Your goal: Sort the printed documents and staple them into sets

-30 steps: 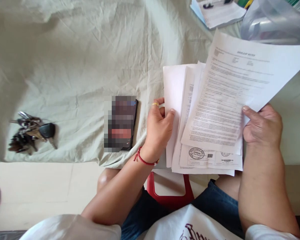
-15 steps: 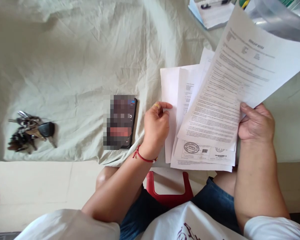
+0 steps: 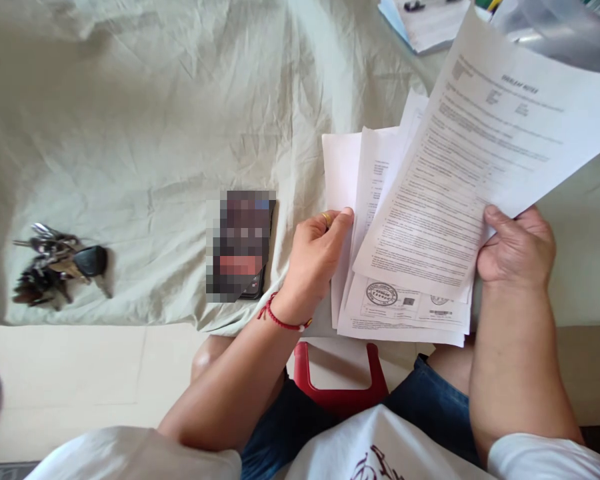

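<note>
In my right hand (image 3: 516, 248) is a printed sheet (image 3: 455, 167), gripped with the thumb on top and the fingers beneath. It tilts up to the right over other sheets. Below it shows a stamped page (image 3: 420, 320) with round black stamps. At the stack's left edge, my left hand (image 3: 319, 252) has its thumb and forefinger closed on the edge of the white papers (image 3: 342, 170). The thumb lies on top; how many sheets it pinches I cannot tell. A ring and a red cord bracelet are on this hand and wrist.
A phone (image 3: 243, 247), partly blurred out, lies left of my left hand. Farther left is a bunch of keys (image 3: 60, 263). Clear plastic (image 3: 560, 33) and a pad of paper (image 3: 433, 23) sit at the back right. A red stool (image 3: 340, 393) stands below the cloth-covered table (image 3: 145, 133).
My left hand has moved slightly right and up, and its thumb has come down onto the papers' left edge. The right hand and its sheet have shifted slightly right.
</note>
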Action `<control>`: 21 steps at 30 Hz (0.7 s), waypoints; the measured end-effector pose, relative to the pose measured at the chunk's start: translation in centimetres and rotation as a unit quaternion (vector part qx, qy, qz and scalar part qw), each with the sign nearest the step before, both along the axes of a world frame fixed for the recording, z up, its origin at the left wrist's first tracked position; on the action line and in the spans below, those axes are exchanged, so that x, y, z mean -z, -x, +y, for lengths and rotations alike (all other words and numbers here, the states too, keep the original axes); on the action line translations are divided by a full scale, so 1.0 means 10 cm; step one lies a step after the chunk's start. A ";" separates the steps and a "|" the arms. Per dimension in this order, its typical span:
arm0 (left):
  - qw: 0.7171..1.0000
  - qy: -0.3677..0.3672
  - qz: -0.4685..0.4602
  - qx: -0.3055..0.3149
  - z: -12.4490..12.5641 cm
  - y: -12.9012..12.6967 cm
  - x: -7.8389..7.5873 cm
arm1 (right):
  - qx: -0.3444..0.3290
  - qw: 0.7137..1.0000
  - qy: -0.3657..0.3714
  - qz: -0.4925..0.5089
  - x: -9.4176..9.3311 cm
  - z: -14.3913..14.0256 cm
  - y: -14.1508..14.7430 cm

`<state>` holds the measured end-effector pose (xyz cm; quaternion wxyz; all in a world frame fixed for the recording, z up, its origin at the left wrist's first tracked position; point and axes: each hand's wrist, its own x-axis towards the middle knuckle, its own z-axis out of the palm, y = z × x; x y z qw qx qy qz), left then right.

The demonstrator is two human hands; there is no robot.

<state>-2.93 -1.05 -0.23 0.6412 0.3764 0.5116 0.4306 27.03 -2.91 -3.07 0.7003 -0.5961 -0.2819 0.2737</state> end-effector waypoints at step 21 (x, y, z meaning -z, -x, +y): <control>0.997 0.011 -0.045 -0.069 0.09 -0.02 0.11 | -0.075 0.992 0.093 -0.027 -0.03 -0.13 -0.01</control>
